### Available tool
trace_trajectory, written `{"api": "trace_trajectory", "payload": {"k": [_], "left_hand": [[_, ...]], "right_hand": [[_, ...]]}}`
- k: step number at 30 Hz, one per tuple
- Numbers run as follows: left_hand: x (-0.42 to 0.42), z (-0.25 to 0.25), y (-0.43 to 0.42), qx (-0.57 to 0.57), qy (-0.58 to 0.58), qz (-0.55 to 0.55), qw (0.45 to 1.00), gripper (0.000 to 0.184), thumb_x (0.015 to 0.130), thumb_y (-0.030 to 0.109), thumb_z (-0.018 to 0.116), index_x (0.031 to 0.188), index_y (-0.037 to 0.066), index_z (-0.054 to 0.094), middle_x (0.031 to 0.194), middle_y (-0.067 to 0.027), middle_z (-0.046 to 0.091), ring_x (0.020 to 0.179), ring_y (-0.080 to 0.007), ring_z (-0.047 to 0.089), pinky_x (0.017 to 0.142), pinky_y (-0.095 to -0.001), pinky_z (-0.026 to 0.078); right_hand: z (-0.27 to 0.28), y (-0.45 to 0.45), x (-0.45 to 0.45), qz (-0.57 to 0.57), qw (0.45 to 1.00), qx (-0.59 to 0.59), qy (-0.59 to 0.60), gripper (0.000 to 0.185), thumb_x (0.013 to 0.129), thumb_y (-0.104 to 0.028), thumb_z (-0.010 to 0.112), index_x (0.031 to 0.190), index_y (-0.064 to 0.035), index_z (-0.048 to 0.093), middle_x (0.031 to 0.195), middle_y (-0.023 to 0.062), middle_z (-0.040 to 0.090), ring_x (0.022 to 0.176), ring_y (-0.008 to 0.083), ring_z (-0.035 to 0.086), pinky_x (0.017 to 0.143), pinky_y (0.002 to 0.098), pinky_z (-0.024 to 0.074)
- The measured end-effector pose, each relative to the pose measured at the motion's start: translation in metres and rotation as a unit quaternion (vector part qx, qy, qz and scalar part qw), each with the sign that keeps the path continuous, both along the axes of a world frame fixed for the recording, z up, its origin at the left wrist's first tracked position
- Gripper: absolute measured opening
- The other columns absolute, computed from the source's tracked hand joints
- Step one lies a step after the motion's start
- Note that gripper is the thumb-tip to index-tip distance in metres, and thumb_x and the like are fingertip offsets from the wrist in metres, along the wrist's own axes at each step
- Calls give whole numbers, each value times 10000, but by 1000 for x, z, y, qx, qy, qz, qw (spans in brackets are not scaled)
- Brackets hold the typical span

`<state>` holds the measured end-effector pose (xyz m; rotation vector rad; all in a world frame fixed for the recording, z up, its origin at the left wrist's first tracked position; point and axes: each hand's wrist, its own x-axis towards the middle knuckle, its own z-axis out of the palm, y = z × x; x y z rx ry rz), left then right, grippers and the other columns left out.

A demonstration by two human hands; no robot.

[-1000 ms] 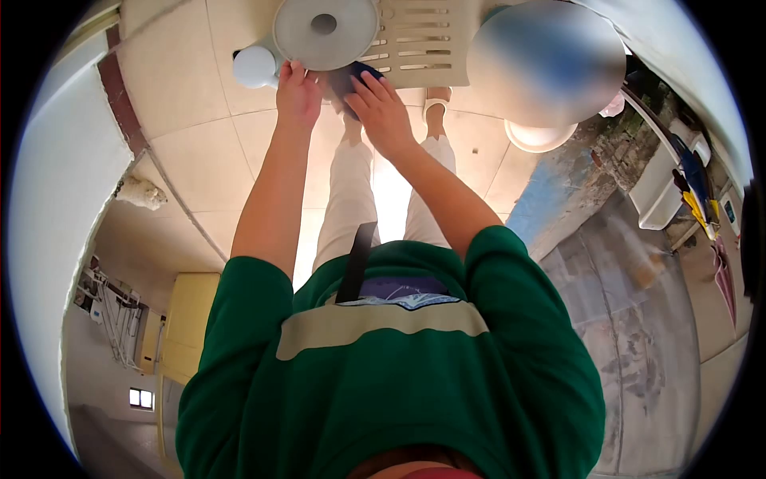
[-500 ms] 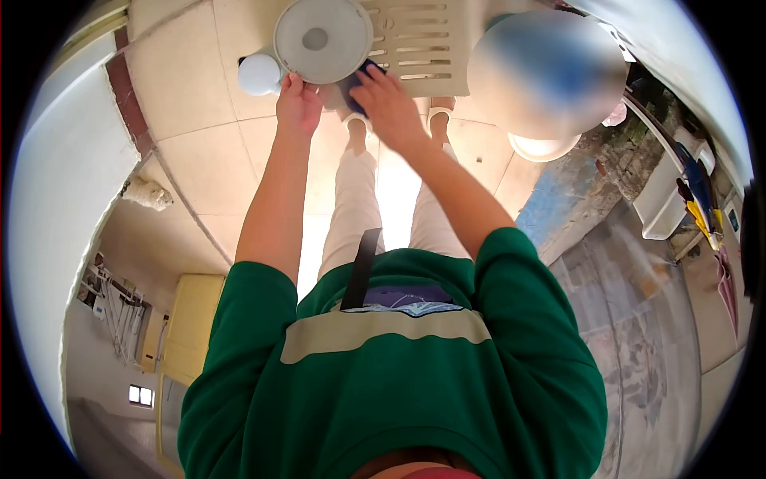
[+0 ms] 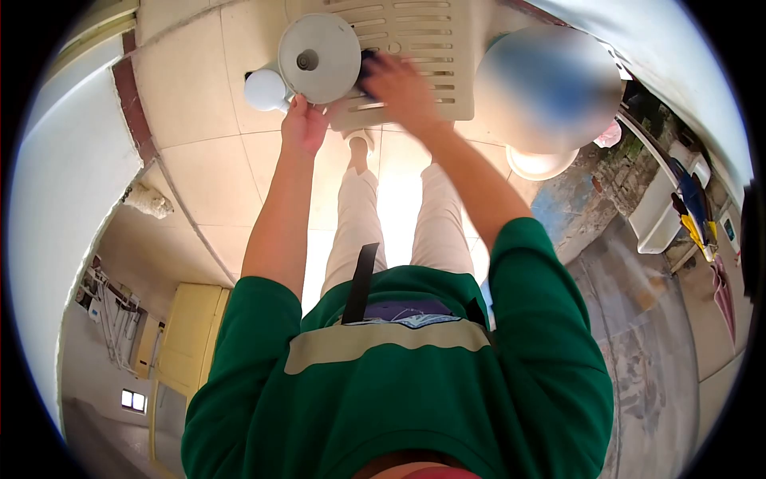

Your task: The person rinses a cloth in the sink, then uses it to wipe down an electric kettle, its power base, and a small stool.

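Observation:
A round pale lampshade (image 3: 339,52), open side toward me, shows a dark-centred socket deep inside. My left hand (image 3: 305,126) is closed on its lower rim, thumb and fingers pinching the edge. Close to the left of that hand is a white, bulb-like rounded thing (image 3: 264,89) with a narrow neck. On the right side of the shade, my right hand (image 3: 403,92) is smeared by motion, its fingers on a dark cloth (image 3: 367,73) pressed near the rim. Beneath lies a beige slatted stool top (image 3: 459,60).
To the right is a large round blurred shape (image 3: 550,84), with a white basin (image 3: 542,162) partly under it. Tiled floor (image 3: 191,96) surrounds my feet. A wall edge (image 3: 88,160) runs along the left. Umbrellas (image 3: 694,203) hang at the far right.
The lampshade has tilted so its inside and socket show more. My right hand has moved up and right along the rim with the cloth. My left hand keeps its hold.

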<state>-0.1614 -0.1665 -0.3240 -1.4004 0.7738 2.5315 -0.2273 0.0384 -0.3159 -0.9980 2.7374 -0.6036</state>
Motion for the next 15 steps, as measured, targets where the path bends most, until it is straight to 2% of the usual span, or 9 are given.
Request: {"api": "trace_trajectory", "payload": {"k": [1,3,6,7,9,11,12,14,15], "left_hand": [[0,-1,1,-1,0,2,1000,264,996,195,303,1212,80,404,1270,-97,487,1172,-272,478,999,-558,372],[3,0,3,-31,0,-13,999,329,995,226,295,1274,66,363,1344,-115,414,1234,-302,418,1032,-549,370],[-3,10,8,-31,-13,2,999,331,990,227,315,1282,76,358,1332,-112,431,1234,-301,418,1033,-552,367],[-2,8,8,-29,-12,3,999,331,990,227,315,1282,76,358,1332,-112,431,1234,-301,418,1033,-552,367],[2,4,5,-20,-18,10,1000,339,986,228,336,1295,87,348,1335,-106,427,1235,-300,417,1036,-553,361],[-2,10,6,-19,-15,5,1000,343,984,230,346,1295,88,351,1334,-102,429,1233,-298,420,1036,-551,361],[-5,12,7,-17,-14,2,1000,346,981,232,357,1296,88,353,1332,-99,432,1231,-296,422,1037,-549,360],[1,2,3,-12,-2,-2,1000,314,987,221,339,1270,89,371,1322,-100,434,1221,-298,429,1026,-563,363],[4,-2,1,-7,9,-5,1000,286,993,210,322,1243,89,389,1312,-101,437,1212,-300,436,1015,-577,367]], "right_hand": [[-1,21,-15,-18,999,29,-38,210,797,-127,508,984,-131,604,1204,33,560,1213,247,440,1016,421,327],[-1,70,-22,-148,987,0,57,248,807,-89,484,1020,-119,609,1204,53,560,1207,270,445,1011,439,330],[-2,84,24,-275,961,9,25,310,763,-29,526,1049,-121,601,1186,116,556,1207,317,437,1000,464,325],[-15,73,46,-253,967,-8,7,307,765,-27,523,1046,-121,603,1199,116,545,1207,321,435,1017,454,318],[-4,30,58,-134,989,-67,0,290,791,-45,492,1046,-130,603,1223,113,527,1226,300,418,1026,442,317],[10,-6,31,-91,995,-45,-11,288,787,-52,488,1049,-108,594,1237,86,527,1205,289,438,998,446,347],[8,-5,13,-94,995,-45,-8,288,787,-52,488,1049,-108,594,1237,86,527,1205,289,438,998,446,347],[-10,12,-31,-84,994,-6,72,280,794,-59,474,1047,-100,588,1275,73,508,1198,291,437,993,430,351],[-10,31,-57,-158,985,-76,3,278,803,-49,465,1047,-95,590,1286,78,505,1187,301,442,987,413,350]]}}
